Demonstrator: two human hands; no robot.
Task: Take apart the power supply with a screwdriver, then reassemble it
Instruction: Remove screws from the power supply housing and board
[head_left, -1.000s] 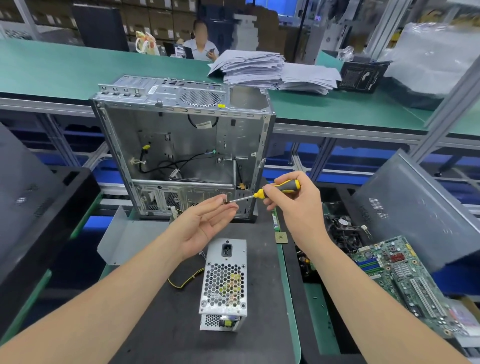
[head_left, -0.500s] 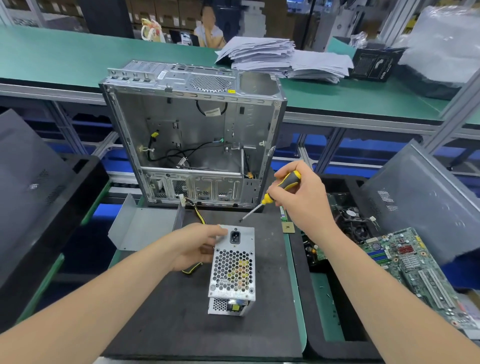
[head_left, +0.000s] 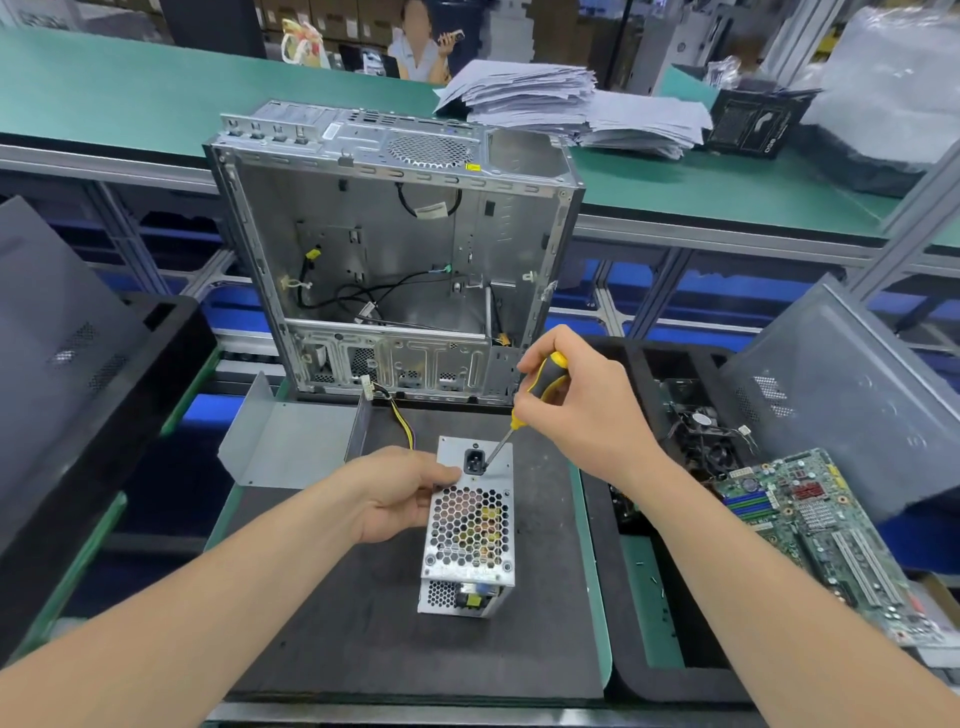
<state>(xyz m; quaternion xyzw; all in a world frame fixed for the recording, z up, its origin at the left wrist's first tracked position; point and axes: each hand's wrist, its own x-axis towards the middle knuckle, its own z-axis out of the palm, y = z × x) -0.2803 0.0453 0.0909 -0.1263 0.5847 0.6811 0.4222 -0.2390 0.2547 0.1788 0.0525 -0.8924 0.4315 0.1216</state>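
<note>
Bare black mat (head_left: 363, 623) lies open in front of the power supply (head_left: 467, 535) and to its right. The computer case (head_left: 395, 249) walls off the rear, and a bent metal cover (head_left: 291, 441) sits rear-left.

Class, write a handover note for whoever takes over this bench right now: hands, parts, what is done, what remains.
Left hand grips the power supply by its left edge, steadying it on the black mat.
Right hand holds the screwdriver, tip down on the supply's face beside the power socket.
Done: the supply is out of the computer case behind it.
Left: undo its screws, open it, then reassemble.
</note>
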